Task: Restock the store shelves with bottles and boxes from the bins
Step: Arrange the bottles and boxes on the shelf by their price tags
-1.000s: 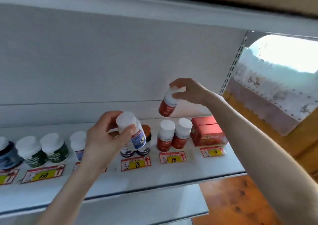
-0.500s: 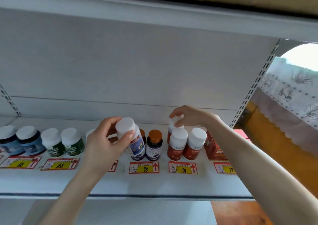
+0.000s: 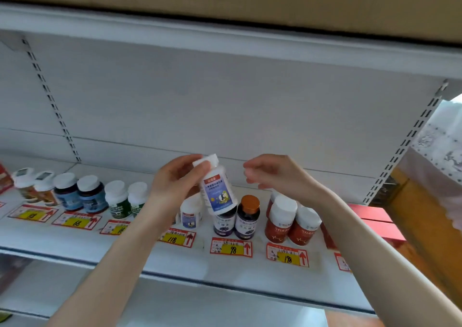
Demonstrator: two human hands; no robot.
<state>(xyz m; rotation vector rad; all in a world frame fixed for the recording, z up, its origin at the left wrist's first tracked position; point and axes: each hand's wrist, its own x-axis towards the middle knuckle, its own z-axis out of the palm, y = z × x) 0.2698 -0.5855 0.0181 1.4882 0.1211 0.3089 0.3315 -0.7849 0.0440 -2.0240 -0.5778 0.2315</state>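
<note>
Bottle (image 3: pixel 220 194) gripped by left hand (image 3: pixel 175 189) | right hand (image 3: pixel 275 176) empty, relaxed | purple bottles (image 3: pixel 247 224) just beneath

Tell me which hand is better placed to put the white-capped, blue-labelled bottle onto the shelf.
Left. The left hand grips the white-capped, blue-labelled plastic bottle just above the matching bottle; the right hand holds nothing.

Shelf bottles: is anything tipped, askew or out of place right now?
Nothing stands out on the shelf: the standing bottles are upright behind their price tags. Only the blue-label bottle tilts, and the left hand holds it.
</note>
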